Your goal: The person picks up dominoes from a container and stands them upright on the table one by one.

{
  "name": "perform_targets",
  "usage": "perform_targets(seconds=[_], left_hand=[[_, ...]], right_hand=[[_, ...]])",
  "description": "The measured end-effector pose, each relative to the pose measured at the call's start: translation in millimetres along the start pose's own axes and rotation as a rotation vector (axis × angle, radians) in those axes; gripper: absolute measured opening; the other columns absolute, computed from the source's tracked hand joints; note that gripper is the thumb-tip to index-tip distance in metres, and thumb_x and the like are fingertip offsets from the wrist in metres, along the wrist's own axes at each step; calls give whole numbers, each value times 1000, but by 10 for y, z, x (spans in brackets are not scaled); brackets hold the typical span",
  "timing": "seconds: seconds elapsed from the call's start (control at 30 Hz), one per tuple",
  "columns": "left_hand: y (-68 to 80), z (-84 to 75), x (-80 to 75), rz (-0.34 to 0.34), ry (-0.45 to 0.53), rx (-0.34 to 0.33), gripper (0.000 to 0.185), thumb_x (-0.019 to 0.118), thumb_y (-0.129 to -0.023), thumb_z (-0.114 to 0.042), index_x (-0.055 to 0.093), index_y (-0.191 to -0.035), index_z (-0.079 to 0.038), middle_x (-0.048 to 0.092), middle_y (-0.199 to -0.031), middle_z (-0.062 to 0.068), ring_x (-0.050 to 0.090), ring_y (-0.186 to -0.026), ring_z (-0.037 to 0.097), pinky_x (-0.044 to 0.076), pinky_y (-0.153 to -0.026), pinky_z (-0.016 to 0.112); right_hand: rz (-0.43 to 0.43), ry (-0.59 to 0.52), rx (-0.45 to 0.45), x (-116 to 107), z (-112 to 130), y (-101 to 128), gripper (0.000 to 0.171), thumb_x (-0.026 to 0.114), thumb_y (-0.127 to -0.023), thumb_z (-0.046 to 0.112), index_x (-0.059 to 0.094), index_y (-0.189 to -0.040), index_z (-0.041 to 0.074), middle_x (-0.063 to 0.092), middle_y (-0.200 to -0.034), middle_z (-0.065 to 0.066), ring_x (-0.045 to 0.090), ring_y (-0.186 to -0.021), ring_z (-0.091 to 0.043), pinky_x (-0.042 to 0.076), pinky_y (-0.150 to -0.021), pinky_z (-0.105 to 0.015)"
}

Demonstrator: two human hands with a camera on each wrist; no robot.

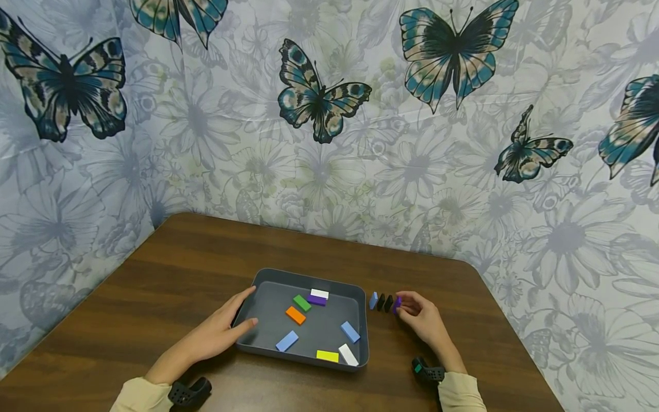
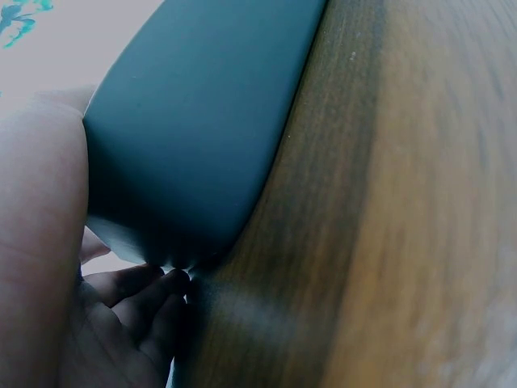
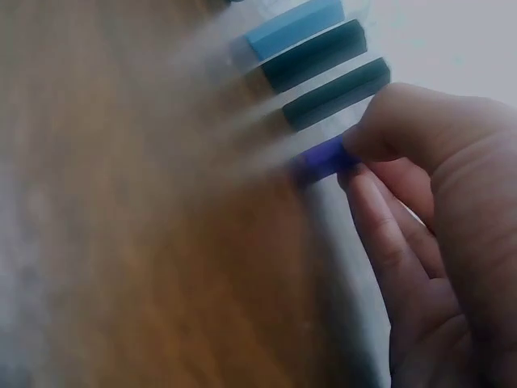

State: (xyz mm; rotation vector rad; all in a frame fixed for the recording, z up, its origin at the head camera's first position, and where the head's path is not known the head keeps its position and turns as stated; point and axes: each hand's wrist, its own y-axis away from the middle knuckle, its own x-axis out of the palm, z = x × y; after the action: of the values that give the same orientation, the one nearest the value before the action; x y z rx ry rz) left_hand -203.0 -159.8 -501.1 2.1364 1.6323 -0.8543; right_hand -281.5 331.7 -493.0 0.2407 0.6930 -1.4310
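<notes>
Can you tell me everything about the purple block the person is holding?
The purple block is a small, flat, domino-like piece, smooth and plain, perhaps plastic or painted wood. It stands on edge on the brown wooden table, last in a short row beside two black blocks and a light blue block, to the right of the grey tray. The right hand pinches it between thumb and fingertips, hiding part of it.

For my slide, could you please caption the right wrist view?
Right hand pinches a purple rectangular block beside two dark blocks and a light blue block standing on the brown wooden table.
</notes>
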Motion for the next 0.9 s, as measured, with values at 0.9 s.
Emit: perform_targets(seconds=[0.9], left_hand=[[8, -10, -10, 3, -14, -13, 78, 58, -104, -47, 22, -165, -15, 25, -168, 22, 28, -151, 48, 31, -112, 72]], right_hand=[[45, -13, -13, 10, -21, 20, 42, 80, -90, 7, 67, -130, 4, 71, -125, -19, 71, -114, -32, 57, -92, -25]])
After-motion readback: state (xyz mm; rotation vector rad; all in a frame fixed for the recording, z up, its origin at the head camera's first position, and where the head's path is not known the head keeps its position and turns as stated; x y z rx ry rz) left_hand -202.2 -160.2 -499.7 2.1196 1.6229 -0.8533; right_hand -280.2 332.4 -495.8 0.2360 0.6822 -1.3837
